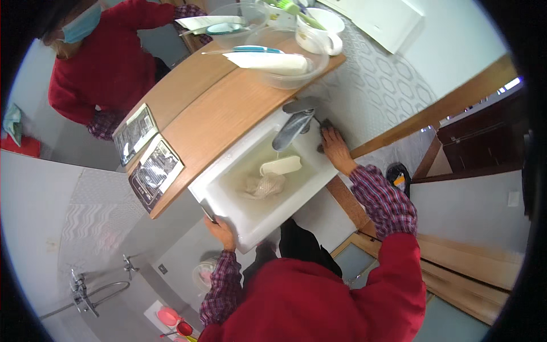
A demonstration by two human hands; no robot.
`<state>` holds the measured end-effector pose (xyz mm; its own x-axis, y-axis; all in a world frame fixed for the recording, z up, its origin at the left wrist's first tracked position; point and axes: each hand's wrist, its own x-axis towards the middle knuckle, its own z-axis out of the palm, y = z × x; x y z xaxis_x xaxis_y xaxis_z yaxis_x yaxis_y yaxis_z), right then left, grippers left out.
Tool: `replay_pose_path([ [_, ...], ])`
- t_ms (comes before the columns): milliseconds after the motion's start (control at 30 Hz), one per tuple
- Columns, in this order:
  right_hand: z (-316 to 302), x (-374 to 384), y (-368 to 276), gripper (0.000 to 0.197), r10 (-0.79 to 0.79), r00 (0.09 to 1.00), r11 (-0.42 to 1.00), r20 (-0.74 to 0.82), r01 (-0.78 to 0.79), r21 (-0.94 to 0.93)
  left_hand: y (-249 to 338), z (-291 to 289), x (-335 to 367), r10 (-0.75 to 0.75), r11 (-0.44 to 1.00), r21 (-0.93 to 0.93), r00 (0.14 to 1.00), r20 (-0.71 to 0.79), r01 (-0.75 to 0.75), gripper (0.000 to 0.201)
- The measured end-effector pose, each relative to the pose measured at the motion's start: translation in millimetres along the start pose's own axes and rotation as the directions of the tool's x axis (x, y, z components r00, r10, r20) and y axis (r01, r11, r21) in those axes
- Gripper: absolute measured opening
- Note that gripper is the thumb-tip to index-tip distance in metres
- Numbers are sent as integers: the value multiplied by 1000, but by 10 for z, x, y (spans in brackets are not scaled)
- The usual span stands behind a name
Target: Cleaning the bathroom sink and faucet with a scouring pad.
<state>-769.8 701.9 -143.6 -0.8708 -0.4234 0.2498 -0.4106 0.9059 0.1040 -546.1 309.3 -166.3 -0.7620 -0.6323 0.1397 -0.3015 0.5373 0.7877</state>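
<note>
A white sink holds murky water, a white bottle lying on its side and a crumpled beige cloth. My left hand grips the sink's near corner, fingers curled over the rim next to a thin dark object. My right hand lies flat on the far rim beside the chrome tap, its fingertips touching a small dark thing. Both forearms wear plaid cuffs under red sleeves.
A wooden shelf runs along the sink and carries two printed packets, clear bowls and a white mug. A mirror shows a person in a red top. A shower fitting and pink items are lower left.
</note>
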Motion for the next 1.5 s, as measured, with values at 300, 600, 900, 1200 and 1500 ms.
replay_pose_path([
  [300, -477, 618, -53, 37, -345, 881, 872, 325, 429, -238, 29, -53, -39, -128, 986, -107, 992, 4, 127, 41],
  [600, -424, -382, 29, 33, -257, 959, 952, 121, 272, -137, 97, -91, -16, -136, 991, -16, 990, -40, 135, 40],
  [900, 126, 519, -242, 46, 61, 972, 992, 226, -35, -117, 67, -4, -10, -194, 977, -80, 979, 57, 198, 42],
  [1200, -147, -478, -399, 46, 122, 990, 980, -69, -109, 166, 296, -76, -9, -17, 999, -39, 995, -99, 13, 51],
  [1500, 103, 141, -825, 36, 151, 980, 951, -132, -107, 291, 131, -20, 7, 58, 996, -65, 994, -97, -65, 49],
])
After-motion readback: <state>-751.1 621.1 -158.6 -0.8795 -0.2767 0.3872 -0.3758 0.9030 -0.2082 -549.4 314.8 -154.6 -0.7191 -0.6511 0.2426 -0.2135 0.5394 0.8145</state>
